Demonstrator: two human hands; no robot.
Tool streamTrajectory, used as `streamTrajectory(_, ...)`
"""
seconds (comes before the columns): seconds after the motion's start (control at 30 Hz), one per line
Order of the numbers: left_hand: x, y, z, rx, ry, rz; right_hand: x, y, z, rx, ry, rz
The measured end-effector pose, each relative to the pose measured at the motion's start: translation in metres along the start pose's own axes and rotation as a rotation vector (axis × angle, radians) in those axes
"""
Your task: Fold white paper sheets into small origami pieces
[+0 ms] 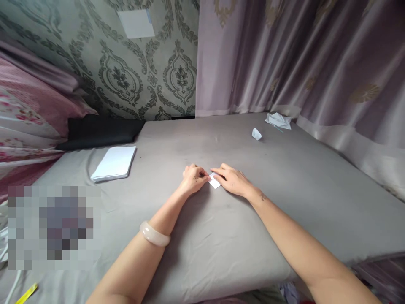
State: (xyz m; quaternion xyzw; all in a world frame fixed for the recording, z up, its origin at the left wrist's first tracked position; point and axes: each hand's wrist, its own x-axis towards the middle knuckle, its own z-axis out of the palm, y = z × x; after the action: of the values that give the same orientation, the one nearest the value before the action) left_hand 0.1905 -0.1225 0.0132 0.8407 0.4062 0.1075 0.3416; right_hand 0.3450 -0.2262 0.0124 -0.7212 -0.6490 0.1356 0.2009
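A small piece of folded white paper (215,181) lies on the grey cloth between my two hands, its corner pointing toward me. My left hand (193,179) pinches the paper's left corner between thumb and fingertips; a pale bangle (155,234) circles that forearm. From the right, my right hand (232,179) has its thumb on the paper and its index finger along the far edge, gripping it. Parts of the paper are hidden under my fingertips.
A stack of white paper (114,163) lies at the left, before a folded black cloth (104,130). Far right are a small folded paper piece (256,134) and crumpled paper (278,120). Curtains (253,55) hang behind the grey-covered surface (202,139). A blurred patch covers the lower left.
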Motion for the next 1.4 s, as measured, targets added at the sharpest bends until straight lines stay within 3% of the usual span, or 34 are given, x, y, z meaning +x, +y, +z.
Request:
streamTrajectory(0.1, -0.002, 0.000, 0.000, -0.053, 0.020, 0.023, -0.004, 0.001, 0.001, 0.005, 0.026, -0.003)
streamTrajectory(0.2, -0.004, 0.002, 0.001, -0.226, 0.038, 0.052, -0.005, 0.005, 0.001, 0.168, 0.126, 0.011)
streamTrajectory(0.37, -0.006, 0.009, -0.001, -0.799, 0.078, 0.037, 0.001, 0.006, 0.000, 0.813, 0.237, 0.239)
streamTrajectory(0.43, -0.007, 0.013, -0.001, -0.925, 0.050, 0.044, 0.002, 0.003, 0.000, 1.076, 0.235, 0.333)
streamTrajectory(0.6, -0.009, 0.015, 0.000, -0.998, -0.082, 0.065, -0.001, -0.008, 0.000, 1.414, 0.186, 0.413)
streamTrajectory(0.8, -0.008, 0.012, 0.002, -0.973, -0.100, 0.046, 0.000, -0.012, 0.005, 1.430, 0.142, 0.477)
streamTrajectory(0.93, -0.006, 0.007, 0.004, -0.827, -0.050, 0.101, 0.000, -0.006, 0.010, 1.246, 0.137, 0.374)
streamTrajectory(1.13, 0.000, -0.005, 0.007, -0.123, 0.300, 0.565, -0.004, 0.004, 0.007, 0.369, 0.499, 0.006)
streamTrajectory(1.27, -0.003, -0.007, 0.005, 0.279, 0.395, 0.755, -0.009, 0.001, 0.004, -0.058, 0.501, -0.189)
streamTrajectory(1.4, -0.007, -0.006, 0.001, 0.467, 0.385, 0.755, -0.011, -0.005, 0.004, -0.394, 0.443, -0.241)
